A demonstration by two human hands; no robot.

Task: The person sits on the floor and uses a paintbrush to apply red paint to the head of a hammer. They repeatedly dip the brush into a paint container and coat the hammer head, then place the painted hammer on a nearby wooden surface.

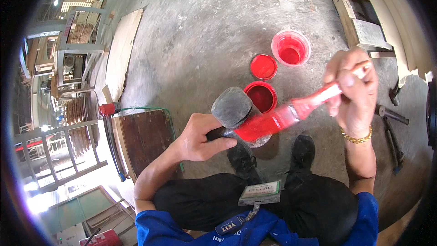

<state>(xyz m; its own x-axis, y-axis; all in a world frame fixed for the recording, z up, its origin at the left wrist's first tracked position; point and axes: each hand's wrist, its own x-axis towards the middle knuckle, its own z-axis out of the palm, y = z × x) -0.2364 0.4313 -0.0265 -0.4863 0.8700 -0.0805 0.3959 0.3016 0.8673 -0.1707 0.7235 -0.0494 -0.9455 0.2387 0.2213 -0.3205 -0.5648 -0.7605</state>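
My left hand (199, 137) is wrapped round the dark handle of a hammer (231, 107) with a thick, blunt grey head. In my right hand (353, 89), raised on the right, is a paintbrush (314, 101) held by its pale handle. The brush is red with wet paint, and its bristles lie across the hammer near the head, hiding part of it. Just behind the hammer stands an open can of red paint (261, 98), partly covered by the head. Beyond it lie a round red-coated lid (264, 67) and a clear plastic tub (304, 45) with red paint inside.
Dark shoes (302, 151) stand on the concrete floor (205, 32). At left, a red-headed hammer (109, 109) leans by a brown wooden box (148, 139). More hammers (393, 115) lie at right, near a wooden pallet-like frame (371, 32). Metal frames (79, 45) stand far left.
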